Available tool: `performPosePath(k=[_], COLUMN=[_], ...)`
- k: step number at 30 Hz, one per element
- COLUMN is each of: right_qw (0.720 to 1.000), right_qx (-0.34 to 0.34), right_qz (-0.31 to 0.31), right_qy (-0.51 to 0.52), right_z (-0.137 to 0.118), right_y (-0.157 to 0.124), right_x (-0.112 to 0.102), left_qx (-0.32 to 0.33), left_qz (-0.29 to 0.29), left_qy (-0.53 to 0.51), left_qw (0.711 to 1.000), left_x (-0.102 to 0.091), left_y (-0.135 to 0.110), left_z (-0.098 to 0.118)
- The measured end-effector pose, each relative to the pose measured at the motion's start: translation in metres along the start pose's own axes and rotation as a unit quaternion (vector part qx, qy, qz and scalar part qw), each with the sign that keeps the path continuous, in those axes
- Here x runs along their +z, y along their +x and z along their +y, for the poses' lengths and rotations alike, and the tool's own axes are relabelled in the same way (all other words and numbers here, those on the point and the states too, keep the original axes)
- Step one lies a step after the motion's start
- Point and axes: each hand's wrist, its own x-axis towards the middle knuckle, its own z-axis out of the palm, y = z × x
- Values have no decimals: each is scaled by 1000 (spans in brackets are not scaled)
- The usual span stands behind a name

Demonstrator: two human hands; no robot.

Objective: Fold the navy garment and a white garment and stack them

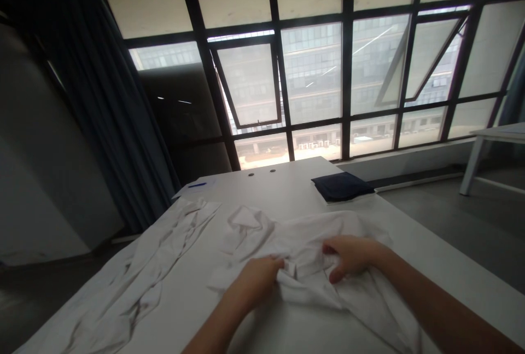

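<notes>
A crumpled white shirt [311, 266] lies bunched on the white table [270, 187], its collar [248, 228] pointing away from me. My left hand [256, 285] grips a fold of the shirt near its middle. My right hand [348, 255] has its fingers curled into the cloth a little farther along, also holding a fold. Much of the shirt's lower part is hidden by my hands and forearms. To the left lies a second long white garment [156, 266], spread out and creased.
A folded navy cloth [342, 186] sits on a white layer at the table's far right. A sheet of paper with a blue pen [197, 185] lies at the far left corner. A separate white table [492, 138] stands at the right, before large windows and a dark curtain.
</notes>
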Motion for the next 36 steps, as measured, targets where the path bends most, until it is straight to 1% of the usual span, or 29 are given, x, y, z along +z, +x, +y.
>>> performPosePath(k=[1,3,5,7,9,11,13,15,17,19,21,22,24,25,26,27,28,30,31,33,36], right_qw=[1000,999,995,992,992,992,991,989,987,987,991,991,976,965,959,961,968,982,984,983,980], right_qx=[-2,-9,-25,-55,-86,-103,-97,-76,-53,-49,-68,-85,-129,-150,-163,-165,-150,-93,-61,-20,1], right_qz=[12,51,91,112,95,64,54,72,96,111,113,101,53,29,20,32,64,143,167,170,162], right_qy=[-5,-15,-11,1,0,-31,-71,-102,-121,-109,-27,38,170,213,231,221,188,81,25,-59,-114], right_z=[0,-3,-13,-27,-41,-52,-60,-64,-69,-75,-83,-87,-93,-94,-94,-91,-86,-71,-63,-46,-27], right_y=[1,1,1,0,0,2,5,10,15,16,14,12,7,5,4,4,4,8,11,17,28], right_x=[0,-1,-4,-3,7,25,49,68,78,76,65,58,46,41,38,37,37,42,46,55,63], left_qx=[-38,-125,-186,-221,-240,-242,-235,-222,-211,-204,-188,-174,-140,-123,-111,-104,-104,-119,-129,-144,-167], left_qz=[35,105,154,180,189,182,166,150,145,156,189,206,235,248,259,272,286,312,322,341,366], left_qy=[6,16,16,6,-26,-78,-139,-198,-256,-297,-337,-360,-410,-432,-449,-464,-478,-502,-511,-517,-515], left_qw=[999,987,970,959,952,950,948,943,932,920,903,893,870,858,848,837,824,798,787,772,757], left_x=[-7,-19,-27,-27,-21,-11,-1,8,15,22,29,33,39,41,41,40,38,29,23,11,-7], left_y=[2,5,7,9,11,15,20,25,29,32,35,36,39,40,41,42,42,41,40,36,28], left_z=[-11,-33,-50,-61,-66,-67,-65,-61,-55,-50,-46,-46,-47,-49,-51,-54,-57,-64,-66,-71,-79])
